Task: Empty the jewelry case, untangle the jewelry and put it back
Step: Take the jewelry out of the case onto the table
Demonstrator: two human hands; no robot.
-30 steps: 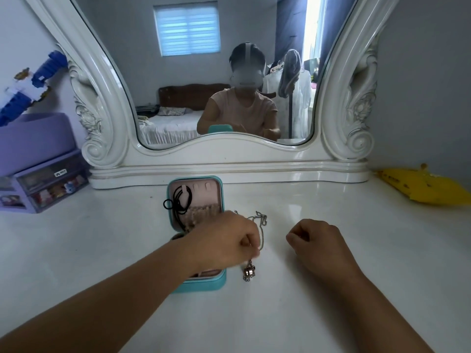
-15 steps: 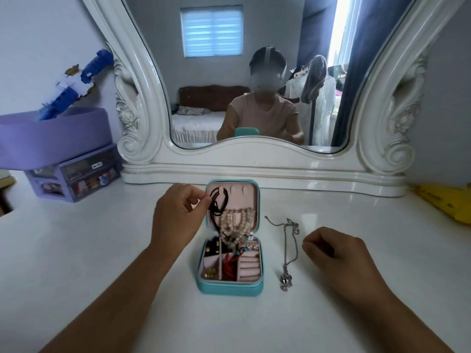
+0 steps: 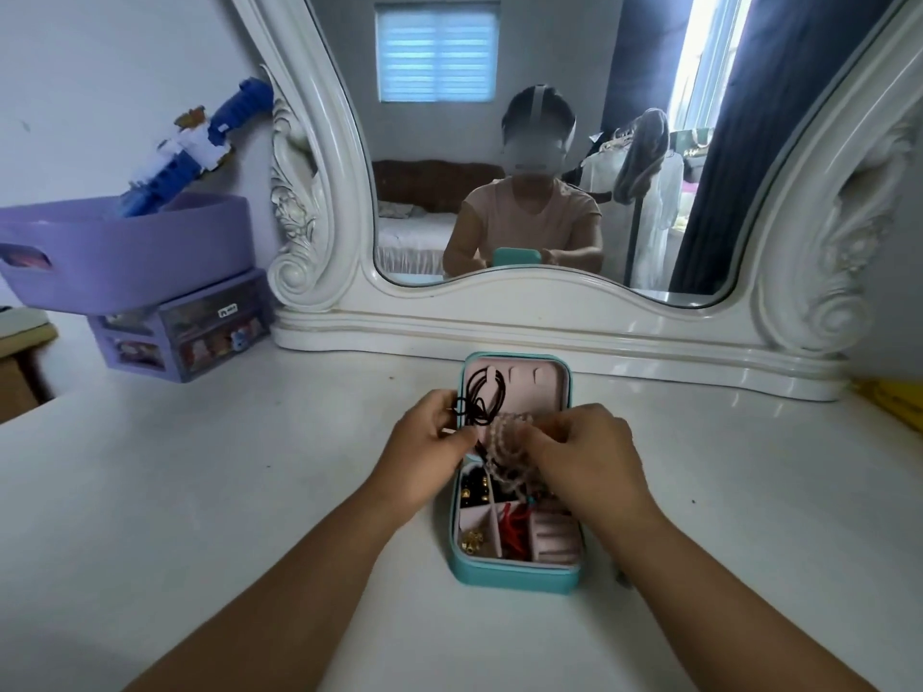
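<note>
**Both hands working at the open jewelry case**

On the far left of the white worktop [image 3: 200,491], a purple tub [image 3: 125,252] is sitting on top of a small purple drawer unit [image 3: 185,337], and a blue and white toy [image 3: 200,142] is sticking up out of the tub. Just right of these, the carved white mirror frame [image 3: 319,202] is standing along the back of the worktop, and its glass is reflecting a seated person in a pale top.

Toward the centre, the left hand [image 3: 424,457] is reaching over the left edge of the teal jewelry case [image 3: 514,574], with its thumb and fingers pinching the black cord [image 3: 479,397] that is looping over the pink lining of the raised lid. The case is lying open in front of the mirror, near the middle of the worktop. Pale beaded strands [image 3: 504,442] are draping between the two hands, from the lid down into the tray. Lower in the tray, gold pieces [image 3: 472,539] and something red [image 3: 514,534] are lying in separate compartments.

The right hand [image 3: 584,462] is curling over the case's right side, its fingertips gripping the beaded strands.

At the far right edge, a yellow object [image 3: 894,402] is resting on the worktop.
</note>
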